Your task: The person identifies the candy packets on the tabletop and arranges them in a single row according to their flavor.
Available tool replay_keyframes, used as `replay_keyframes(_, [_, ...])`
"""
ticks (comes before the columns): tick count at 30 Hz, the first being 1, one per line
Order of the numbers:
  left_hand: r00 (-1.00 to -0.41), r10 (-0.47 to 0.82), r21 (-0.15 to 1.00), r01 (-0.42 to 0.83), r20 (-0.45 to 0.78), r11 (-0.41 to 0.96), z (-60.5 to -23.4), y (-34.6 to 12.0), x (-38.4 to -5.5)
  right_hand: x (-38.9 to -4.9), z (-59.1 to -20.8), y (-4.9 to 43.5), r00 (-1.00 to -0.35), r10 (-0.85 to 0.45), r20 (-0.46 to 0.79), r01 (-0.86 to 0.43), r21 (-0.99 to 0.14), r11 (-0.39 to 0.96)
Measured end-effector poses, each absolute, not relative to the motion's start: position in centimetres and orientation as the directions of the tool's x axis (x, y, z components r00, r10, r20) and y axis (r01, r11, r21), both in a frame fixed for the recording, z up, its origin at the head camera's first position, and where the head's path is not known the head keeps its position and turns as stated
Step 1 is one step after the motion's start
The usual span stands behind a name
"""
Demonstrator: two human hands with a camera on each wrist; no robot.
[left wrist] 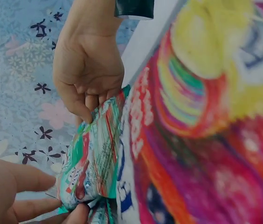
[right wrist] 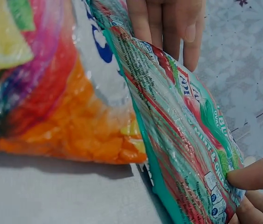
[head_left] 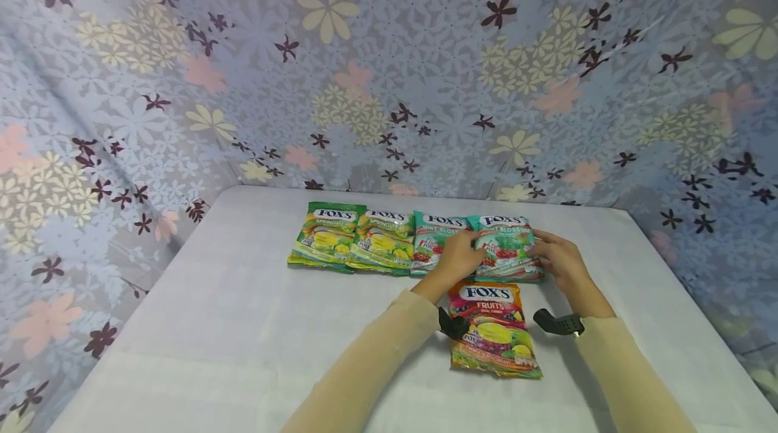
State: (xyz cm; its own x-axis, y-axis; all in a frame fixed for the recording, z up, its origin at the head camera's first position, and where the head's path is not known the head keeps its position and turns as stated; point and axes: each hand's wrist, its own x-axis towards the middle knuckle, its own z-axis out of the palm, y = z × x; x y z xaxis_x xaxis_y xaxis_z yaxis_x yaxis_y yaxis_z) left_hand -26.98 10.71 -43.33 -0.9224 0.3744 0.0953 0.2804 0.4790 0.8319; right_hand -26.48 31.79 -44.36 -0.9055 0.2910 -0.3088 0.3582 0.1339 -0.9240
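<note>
In the head view, a teal Mint Blossom candy bag lies at the right end of a row, between both hands. The left hand holds its left edge, reaching over a second Mint Blossom bag. At its right edge, the right hand pinches the bag, with the thumb on the printed face in the right wrist view. The left wrist view shows the left fingers against the bag's other side. An orange-red Fruits candy bag lies nearer, between the forearms.
Two green-yellow Springtea bags lie side by side at the left of the row. All rest on a white-covered table. Behind it hangs a floral cloth. Black straps with cameras sit on both wrists.
</note>
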Motion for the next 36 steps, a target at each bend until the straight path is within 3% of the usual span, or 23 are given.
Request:
replay_keyframes(4, [-0.906, 0.416, 0.820, 0.295, 0.077, 0.491, -43.4, 10.4, -27.0, -26.5, -44.5, 31.9, -0.908, 0.289, -0.302, 0.355, -0.923, 0.151])
replay_keyframes(11, [-0.850, 0.527, 0.693, 0.387, 0.012, 0.608, -43.4, 10.2, -27.5, -26.7, -45.0, 31.7, -0.916, 0.325, -0.233, 0.320, -0.915, 0.246])
replay_keyframes(30, [-0.831, 0.554, 0.778, 0.381, 0.051, 0.500, -43.6, 9.8, -27.5, -26.0, -44.9, 30.7, -0.937, 0.343, -0.070, 0.233, -0.857, 0.460])
replay_keyframes(36, [-0.832, 0.551, 0.788, 0.380, 0.062, 0.484, -42.8, 9.1, -26.5, -27.7, -48.4, 33.0, -0.966, 0.257, 0.020, 0.121, -0.844, 0.522])
